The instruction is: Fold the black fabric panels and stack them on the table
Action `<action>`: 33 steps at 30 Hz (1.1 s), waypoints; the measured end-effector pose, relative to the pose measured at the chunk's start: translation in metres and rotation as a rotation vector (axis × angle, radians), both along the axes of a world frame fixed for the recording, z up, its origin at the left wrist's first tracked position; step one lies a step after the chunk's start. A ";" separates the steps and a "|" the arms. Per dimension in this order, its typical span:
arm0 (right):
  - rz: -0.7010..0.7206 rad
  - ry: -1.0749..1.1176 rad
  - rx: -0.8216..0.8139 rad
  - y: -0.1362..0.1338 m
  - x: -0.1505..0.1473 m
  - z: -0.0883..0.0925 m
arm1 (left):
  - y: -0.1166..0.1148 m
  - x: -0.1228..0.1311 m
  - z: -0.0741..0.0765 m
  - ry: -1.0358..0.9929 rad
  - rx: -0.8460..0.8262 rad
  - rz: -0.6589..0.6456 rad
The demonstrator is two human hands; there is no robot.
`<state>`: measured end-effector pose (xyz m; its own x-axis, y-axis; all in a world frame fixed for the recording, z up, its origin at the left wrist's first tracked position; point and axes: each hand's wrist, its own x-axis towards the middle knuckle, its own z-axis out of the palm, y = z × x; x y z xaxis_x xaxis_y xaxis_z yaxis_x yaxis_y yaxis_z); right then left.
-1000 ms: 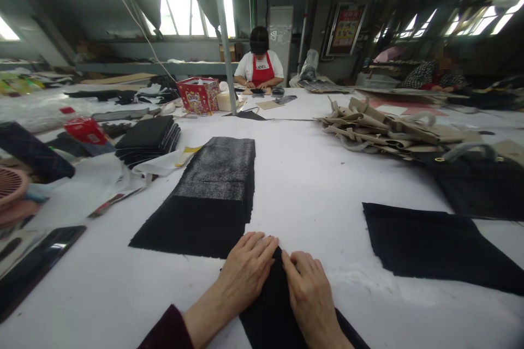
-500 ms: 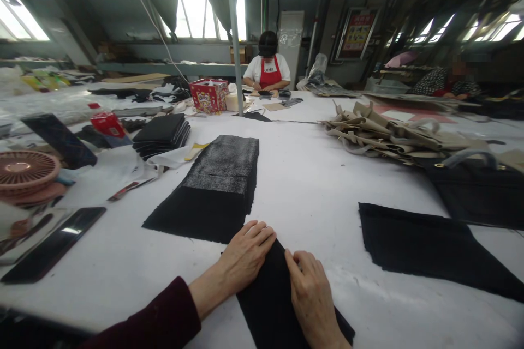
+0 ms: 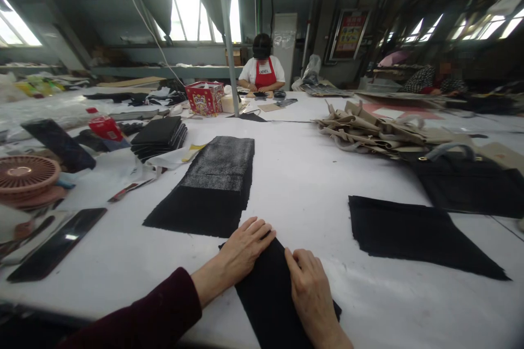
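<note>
The left hand [image 3: 246, 250] lies open on the black cloth [image 3: 266, 300]; the right hand [image 3: 310, 283] curls at its edge, any pinch hidden from me. Even pressure should keep it flat on the worktop [image 3: 298, 174], near the grey-topped stack [image 3: 219, 166].

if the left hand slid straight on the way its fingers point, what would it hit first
Probably the pile of beige pieces, across the white tabletop from the left hand resting on the black cloth. Depth and exact heading are hard to judge.
</note>
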<state>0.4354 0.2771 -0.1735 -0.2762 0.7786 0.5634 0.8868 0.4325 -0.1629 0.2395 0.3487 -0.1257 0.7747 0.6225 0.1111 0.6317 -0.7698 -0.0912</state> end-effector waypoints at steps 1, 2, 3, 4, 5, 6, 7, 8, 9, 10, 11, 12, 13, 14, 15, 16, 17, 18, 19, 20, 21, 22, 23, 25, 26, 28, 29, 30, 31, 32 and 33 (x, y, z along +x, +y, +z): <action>-0.003 -0.002 -0.004 -0.001 0.001 0.000 | 0.000 0.001 0.000 0.013 0.008 -0.012; -0.006 -0.004 -0.006 -0.003 0.002 0.000 | 0.000 0.001 0.000 0.029 0.015 -0.026; -0.009 -0.004 -0.007 -0.004 0.004 0.001 | -0.001 0.002 0.000 0.045 0.021 -0.037; -0.011 -0.005 -0.008 -0.005 0.005 0.001 | -0.002 0.003 0.001 0.061 0.024 -0.044; -0.014 -0.005 -0.009 -0.006 0.006 0.001 | -0.003 0.004 0.001 0.075 0.025 -0.050; -0.016 -0.006 -0.009 -0.007 0.007 0.001 | -0.005 0.004 0.002 0.085 0.026 -0.053; -0.017 -0.007 -0.009 -0.009 0.008 0.002 | -0.006 0.005 0.002 0.091 0.026 -0.056; -0.018 -0.010 -0.010 -0.010 0.009 0.002 | -0.007 0.005 0.003 0.092 0.029 -0.060; -0.019 -0.013 -0.013 -0.011 0.010 0.002 | -0.008 0.005 0.003 0.089 0.033 -0.062; -0.021 -0.015 -0.019 -0.013 0.011 0.001 | -0.008 0.005 0.003 0.084 0.036 -0.065; -0.021 -0.017 -0.026 -0.014 0.012 0.001 | -0.009 0.006 0.003 0.074 0.038 -0.070; -0.020 -0.019 -0.033 -0.015 0.013 0.001 | -0.009 0.006 0.003 0.063 0.037 -0.077; -0.019 -0.020 -0.039 -0.017 0.014 0.000 | -0.009 0.006 0.002 0.050 0.033 -0.085; -0.018 -0.019 -0.041 -0.019 0.016 0.000 | -0.009 0.007 0.003 0.039 0.025 -0.094; -0.017 -0.017 -0.042 -0.020 0.017 0.000 | -0.009 0.008 0.003 0.032 0.013 -0.103; -0.015 -0.015 -0.044 -0.022 0.018 0.000 | -0.009 0.008 0.003 0.027 -0.002 -0.109; -0.012 -0.010 -0.047 -0.023 0.020 0.000 | -0.010 0.009 0.004 0.026 -0.017 -0.109; -0.010 -0.003 -0.050 -0.025 0.021 0.000 | -0.011 0.009 0.004 0.029 -0.031 -0.107; -0.008 0.005 -0.053 -0.026 0.022 0.001 | -0.012 0.009 0.005 0.036 -0.041 -0.106; -0.006 0.013 -0.054 -0.027 0.023 0.001 | -0.013 0.010 0.005 0.045 -0.047 -0.106; -0.005 0.019 -0.054 -0.029 0.024 0.002 | -0.014 0.010 0.005 0.055 -0.047 -0.107; -0.007 0.023 -0.053 -0.030 0.025 0.002 | -0.015 0.010 0.005 0.065 -0.041 -0.107; -0.008 0.023 -0.055 -0.031 0.026 0.003 | -0.015 0.011 0.005 0.073 -0.034 -0.107; -0.011 0.018 -0.063 -0.032 0.027 0.003 | -0.016 0.012 0.005 0.075 -0.027 -0.123; -0.012 0.016 -0.068 -0.034 0.028 0.004 | -0.016 0.013 0.005 0.069 -0.030 -0.139; -0.013 0.013 -0.080 -0.036 0.030 0.004 | -0.017 0.015 0.005 0.053 -0.043 -0.172; -0.014 0.011 -0.085 -0.038 0.031 0.004 | -0.017 0.016 0.005 0.049 -0.052 -0.184; -0.016 0.009 -0.090 -0.039 0.032 0.004 | -0.018 0.017 0.005 0.050 -0.060 -0.188; -0.017 0.005 -0.096 -0.041 0.034 0.005 | -0.019 0.018 0.005 0.055 -0.068 -0.188; -0.018 0.002 -0.100 -0.042 0.035 0.005 | -0.019 0.019 0.005 0.064 -0.076 -0.190; -0.020 -0.003 -0.102 -0.044 0.036 0.005 | -0.020 0.019 0.005 0.074 -0.082 -0.193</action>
<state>0.4710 0.2333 -0.1680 -0.2610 0.8376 0.4799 0.8958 0.3955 -0.2030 0.2588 0.3284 -0.1203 0.8843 0.4669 0.0052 0.4662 -0.8824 -0.0639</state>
